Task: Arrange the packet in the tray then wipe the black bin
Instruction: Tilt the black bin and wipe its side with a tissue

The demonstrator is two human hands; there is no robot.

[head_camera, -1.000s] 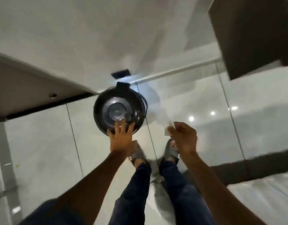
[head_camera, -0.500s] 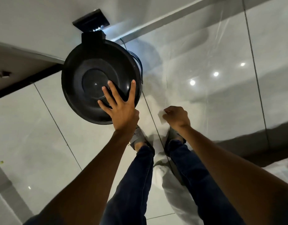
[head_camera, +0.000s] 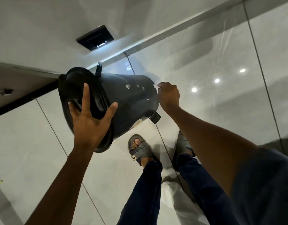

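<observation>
The black bin [head_camera: 128,98] is tipped onto its side above the glossy tiled floor, its lid end toward the left and its base toward the right. My left hand [head_camera: 89,122] grips the lid end, fingers spread over the rim. My right hand [head_camera: 168,96] is closed on a small white wipe [head_camera: 156,86] and presses it against the bin's base edge. The bin's foot pedal [head_camera: 155,117] sticks out at the lower right. No packet or tray shows in this view.
My two feet in grey sandals [head_camera: 140,150] stand on the white tiles just below the bin. A dark floor vent [head_camera: 95,37] sits by the wall behind. A dark furniture edge [head_camera: 23,101] runs along the left.
The bin has gone from upright, seen lid-on from above, to tilted on its side. My left hand shifted around the lid rim; my right hand moved up to the bin's base with the wipe.
</observation>
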